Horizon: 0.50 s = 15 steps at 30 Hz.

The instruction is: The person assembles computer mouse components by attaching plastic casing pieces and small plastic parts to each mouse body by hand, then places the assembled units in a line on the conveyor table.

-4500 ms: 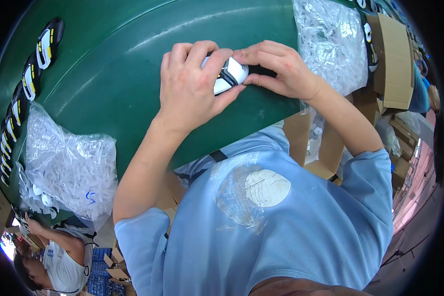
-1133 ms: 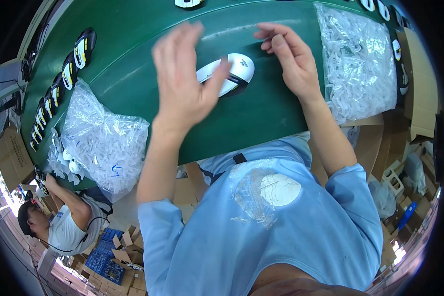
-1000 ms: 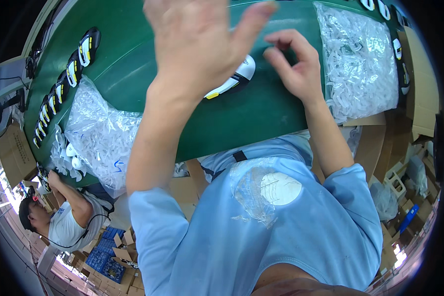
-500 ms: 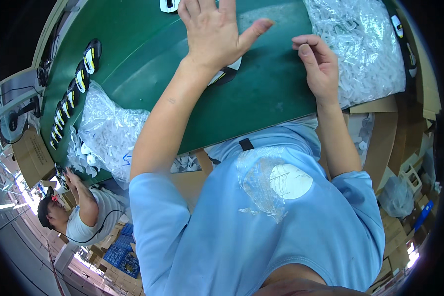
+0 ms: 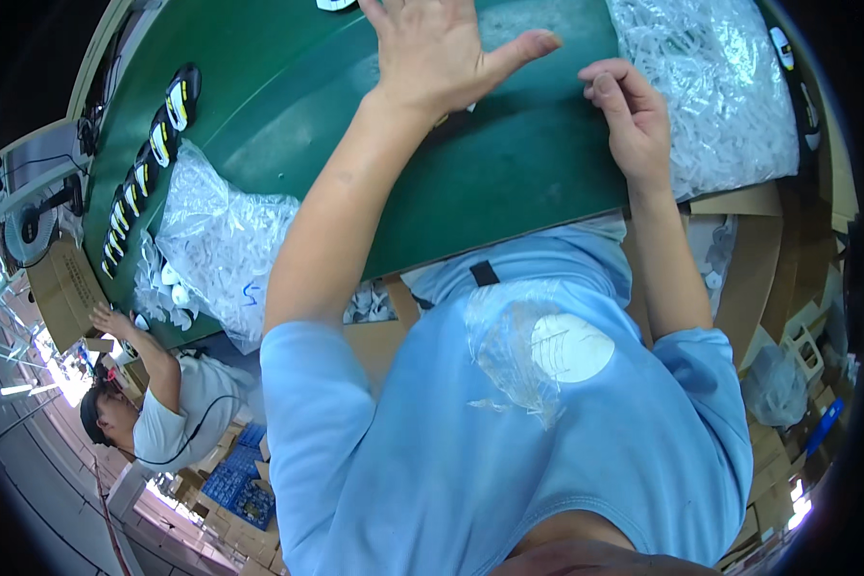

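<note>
While the left hand [image 5: 432, 58] stretches away over the green work surface [image 5: 518, 182], its thumb stands out wide from the fingers and nothing shows between them; the fingertips run past the upper edge, so what they touch is out of sight. Under that hand, by the heel of the palm, lies a mostly hidden shaped piece [image 5: 471, 108], of which only a scrap of white, a little yellow and a dark edge show. Whether palm and piece touch is unclear.

The right hand [image 5: 634, 120] hangs half curled near the clear bag of white parts [image 5: 734, 106], thumb tip close to the forefinger; whether something small is pinched there cannot be made out.

On the left, a slanting row of black, white and yellow pieces [image 5: 177, 104] runs above a second bag of white parts [image 5: 226, 240]. Beyond it a co-worker [image 5: 187, 408] reaches toward the surface.

The step in hand appears to be a left-handed reach past the piece, the right hand waiting. Any further work on the piece would seem to call for uncovering it first, then bringing both hands together around it.
</note>
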Each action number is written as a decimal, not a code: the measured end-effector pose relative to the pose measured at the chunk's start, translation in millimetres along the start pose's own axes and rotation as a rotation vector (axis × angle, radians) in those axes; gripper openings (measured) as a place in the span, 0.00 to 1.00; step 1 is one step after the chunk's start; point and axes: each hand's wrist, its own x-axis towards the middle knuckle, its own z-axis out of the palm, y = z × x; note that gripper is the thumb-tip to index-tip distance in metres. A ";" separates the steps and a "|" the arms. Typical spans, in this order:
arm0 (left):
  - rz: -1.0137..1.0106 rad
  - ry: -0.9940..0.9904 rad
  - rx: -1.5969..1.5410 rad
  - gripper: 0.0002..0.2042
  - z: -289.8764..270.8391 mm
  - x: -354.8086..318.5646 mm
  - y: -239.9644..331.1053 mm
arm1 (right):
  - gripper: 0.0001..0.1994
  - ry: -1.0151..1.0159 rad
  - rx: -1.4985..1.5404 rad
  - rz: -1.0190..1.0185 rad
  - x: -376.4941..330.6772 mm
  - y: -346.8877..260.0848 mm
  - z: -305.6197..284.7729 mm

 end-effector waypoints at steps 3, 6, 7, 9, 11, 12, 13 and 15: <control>-0.110 0.068 -0.077 0.40 -12.3 1.3 -20.4 | 0.10 -0.019 -0.005 -0.022 -1.5 -1.1 6.3; -0.236 0.013 -0.367 0.36 -51.4 15.6 -53.8 | 0.10 -0.035 -0.051 -0.055 -0.5 -3.1 8.4; -0.275 0.015 -0.389 0.36 -61.7 17.7 -51.6 | 0.10 -0.040 -0.046 -0.054 -0.5 -2.8 8.2; -0.348 0.025 -0.436 0.36 -84.5 20.1 -43.5 | 0.10 -0.082 -0.115 -0.035 0.1 -3.0 4.9; -0.247 -0.021 -0.336 0.39 -94.1 6.6 -42.8 | 0.10 -0.098 -0.201 -0.042 -0.9 -6.1 4.5; -0.112 -0.071 -0.208 0.42 -93.9 -9.9 -44.5 | 0.10 -0.114 -0.287 -0.047 -0.8 -6.9 4.0; -0.115 -0.068 -0.212 0.42 -91.4 -25.9 -41.9 | 0.10 -0.116 -0.292 -0.047 -0.9 -5.0 3.8; 0.002 -0.118 -0.089 0.37 -87.5 -57.9 -35.6 | 0.10 -0.054 -0.145 -0.067 -0.3 -0.5 8.3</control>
